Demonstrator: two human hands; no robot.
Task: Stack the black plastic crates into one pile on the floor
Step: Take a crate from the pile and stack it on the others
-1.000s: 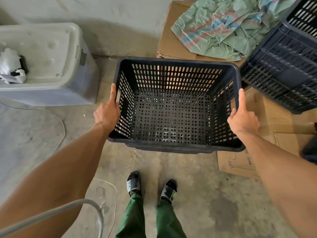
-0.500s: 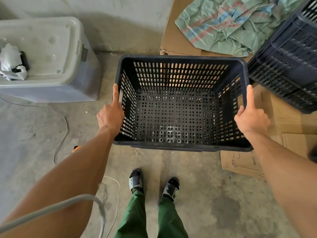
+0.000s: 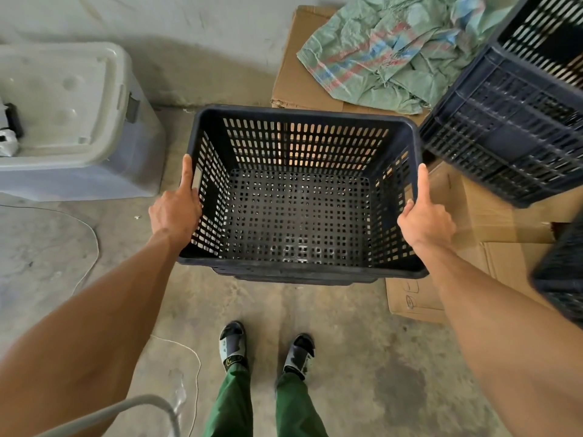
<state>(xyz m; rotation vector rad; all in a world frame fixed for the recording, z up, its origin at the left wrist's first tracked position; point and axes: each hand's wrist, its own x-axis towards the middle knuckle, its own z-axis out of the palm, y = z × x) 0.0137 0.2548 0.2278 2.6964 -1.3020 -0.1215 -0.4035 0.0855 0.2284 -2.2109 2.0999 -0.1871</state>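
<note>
Gripping the black crate (image 3: 299, 197) by its side rims, both hands (image 3: 175, 212) (image 3: 426, 220) clamp it above the floor (image 3: 347, 342) — no pile visible yet; other crates (image 3: 511, 127) wait, apparently on cardboard (image 3: 473, 216).

1. A single wide-angle head camera looks steeply down and forward over the person's own arms, feet and the floor (image 3: 331, 335).
2. A crate (image 3: 299, 216) fills mid-frame at arm's length; a wall (image 3: 195, 33) crosses the top edge.
3. Frame edges bow outward.
</note>
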